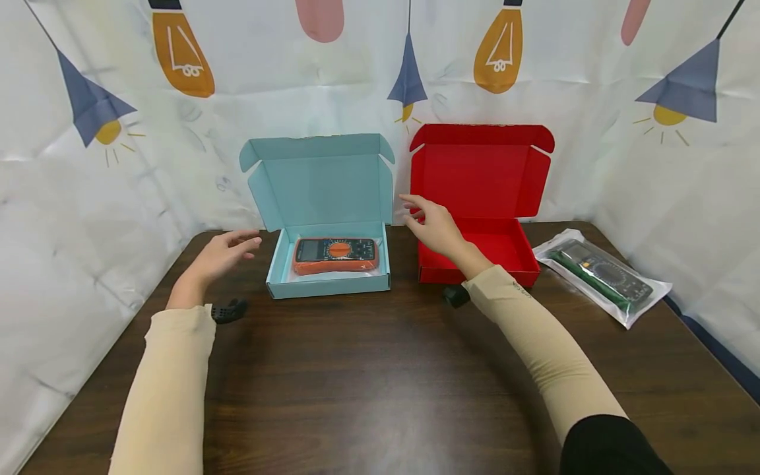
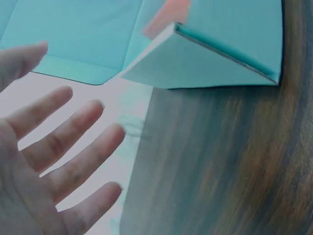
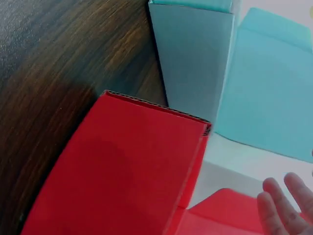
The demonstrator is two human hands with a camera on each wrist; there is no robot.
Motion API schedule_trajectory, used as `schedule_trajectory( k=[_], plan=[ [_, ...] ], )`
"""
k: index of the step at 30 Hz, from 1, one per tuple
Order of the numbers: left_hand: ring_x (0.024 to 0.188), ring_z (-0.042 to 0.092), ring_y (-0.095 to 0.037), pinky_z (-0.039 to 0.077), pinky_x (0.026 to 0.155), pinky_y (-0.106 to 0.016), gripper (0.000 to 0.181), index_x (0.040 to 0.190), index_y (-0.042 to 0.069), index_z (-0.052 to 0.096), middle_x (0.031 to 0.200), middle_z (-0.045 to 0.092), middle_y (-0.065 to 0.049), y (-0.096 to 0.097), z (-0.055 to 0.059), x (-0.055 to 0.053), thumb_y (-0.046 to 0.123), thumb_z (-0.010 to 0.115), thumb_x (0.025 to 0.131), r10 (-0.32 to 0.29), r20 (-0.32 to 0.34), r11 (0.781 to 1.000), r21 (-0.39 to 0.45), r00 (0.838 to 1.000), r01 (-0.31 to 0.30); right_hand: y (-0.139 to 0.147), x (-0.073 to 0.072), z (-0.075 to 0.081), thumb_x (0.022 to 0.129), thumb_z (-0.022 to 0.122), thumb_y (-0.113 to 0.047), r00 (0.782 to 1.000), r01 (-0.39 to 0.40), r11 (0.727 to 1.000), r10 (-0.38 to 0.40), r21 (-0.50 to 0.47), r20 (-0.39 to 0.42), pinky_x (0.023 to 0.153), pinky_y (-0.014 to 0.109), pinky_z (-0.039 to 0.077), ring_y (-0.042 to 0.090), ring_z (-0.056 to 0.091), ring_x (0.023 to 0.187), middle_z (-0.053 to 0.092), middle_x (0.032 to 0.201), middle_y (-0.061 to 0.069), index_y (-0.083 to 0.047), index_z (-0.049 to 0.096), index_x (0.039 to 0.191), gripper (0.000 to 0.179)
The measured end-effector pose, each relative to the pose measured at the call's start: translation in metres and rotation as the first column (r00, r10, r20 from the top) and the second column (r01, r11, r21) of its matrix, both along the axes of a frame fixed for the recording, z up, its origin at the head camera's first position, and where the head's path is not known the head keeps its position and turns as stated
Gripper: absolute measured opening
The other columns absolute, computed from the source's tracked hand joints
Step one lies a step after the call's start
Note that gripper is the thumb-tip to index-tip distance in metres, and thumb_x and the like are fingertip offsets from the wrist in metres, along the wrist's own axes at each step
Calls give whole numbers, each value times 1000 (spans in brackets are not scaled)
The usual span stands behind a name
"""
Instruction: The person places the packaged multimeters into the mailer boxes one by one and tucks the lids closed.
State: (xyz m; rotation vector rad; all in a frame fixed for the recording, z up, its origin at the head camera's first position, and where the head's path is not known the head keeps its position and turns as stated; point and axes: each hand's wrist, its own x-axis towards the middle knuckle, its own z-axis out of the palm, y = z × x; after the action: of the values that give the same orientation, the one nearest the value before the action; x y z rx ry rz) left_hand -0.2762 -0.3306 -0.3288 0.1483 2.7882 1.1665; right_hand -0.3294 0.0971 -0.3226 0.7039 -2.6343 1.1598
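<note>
At far left, the left arm rises from the lower edge in a pale sleeve (image 1: 169,389), a dark device (image 1: 230,311) at its wrist. The left hand (image 1: 215,264) hangs over the left side of the dark wooden table (image 1: 356,376), its fingers pointing right. The left wrist view shows the thumb apart and four fingers spread, nearly straight, holding nothing.

Just beside that hand stands the light blue box (image 1: 329,286), its lid raised at the back. The orange multimeter (image 1: 335,265) lies inside it, dial up, on clear plastic.

Next comes the right hand (image 1: 436,227), at the end of an arm slanting up and leftward from the lower right. Its fingers are parted and lightly bent, pointing left towards the gap between the two raised lids, with nothing in their grasp. The right wrist view catches only some of the fingers at its corner, so whether they brush the lid behind is hard to say.

Behind this hand and forearm, the red box (image 1: 487,175) stands with its lid up. To its right, a green-sided meter (image 1: 602,274) lies slantwise on the table in a clear bag, near the box's front corner.
</note>
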Motion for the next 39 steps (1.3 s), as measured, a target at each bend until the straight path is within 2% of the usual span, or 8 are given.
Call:
schedule_trajectory(
  k=[5,10,14,18,24,31,35,39],
  plan=[
    [133,47,-49,36,109,-64,69,158,-2,33,150,43,-33,4,5,-4,46,39,110,81,-83,997,4,993,-81,0,-8,-4,102,62,-16,999,11,994,-6,-110,42,96,45,55,32,59,121,52,148,14,-15,39,158,60],
    [142,36,-49,30,113,-64,72,163,3,21,158,35,-29,15,10,-11,46,39,109,191,-134,976,129,972,-174,-8,-14,-3,103,59,-13,993,7,975,20,-223,119,103,49,50,37,51,133,45,155,14,-14,35,159,61],
    [151,21,-45,20,119,-61,73,166,8,9,166,22,-23,26,10,-18,41,40,108,285,-141,931,277,948,-239,-26,-19,-4,104,58,-16,985,11,952,43,-306,169,108,49,45,37,43,142,36,161,12,-15,30,161,64],
    [154,15,-39,17,122,-54,75,166,12,3,169,14,-17,40,4,-24,40,41,108,345,-103,877,389,933,-281,-39,-21,-7,105,57,-16,977,15,932,63,-362,204,112,47,41,36,35,148,28,166,11,-16,23,163,67],
    [154,17,-33,18,123,-49,76,166,16,4,169,15,-15,55,6,-28,38,45,107,379,-115,826,489,918,-279,-47,-23,-14,105,57,-15,972,15,912,83,-409,221,113,46,40,36,29,150,22,168,12,-17,13,165,74],
    [154,20,-30,19,123,-48,74,166,19,6,168,16,-15,62,14,-33,35,46,107,403,-132,779,569,905,-264,-54,-26,-8,103,59,-15,976,2,919,83,-395,199,112,48,41,34,28,150,21,168,13,-18,5,165,82],
    [153,22,-33,21,122,-51,70,166,19,9,167,19,-18,65,16,-34,32,46,108,390,-159,775,589,907,-230,-58,-26,-2,103,60,-17,979,-6,923,84,-385,188,108,50,46,35,33,147,23,166,13,-20,6,165,83],
    [150,29,-35,24,121,-52,66,166,19,16,164,28,-20,66,17,-32,32,46,108,399,-188,781,583,897,-225,-58,-23,0,102,60,-16,977,-17,921,99,-389,191,109,50,44,38,32,147,20,166,15,-20,4,165,85]
  ],
)
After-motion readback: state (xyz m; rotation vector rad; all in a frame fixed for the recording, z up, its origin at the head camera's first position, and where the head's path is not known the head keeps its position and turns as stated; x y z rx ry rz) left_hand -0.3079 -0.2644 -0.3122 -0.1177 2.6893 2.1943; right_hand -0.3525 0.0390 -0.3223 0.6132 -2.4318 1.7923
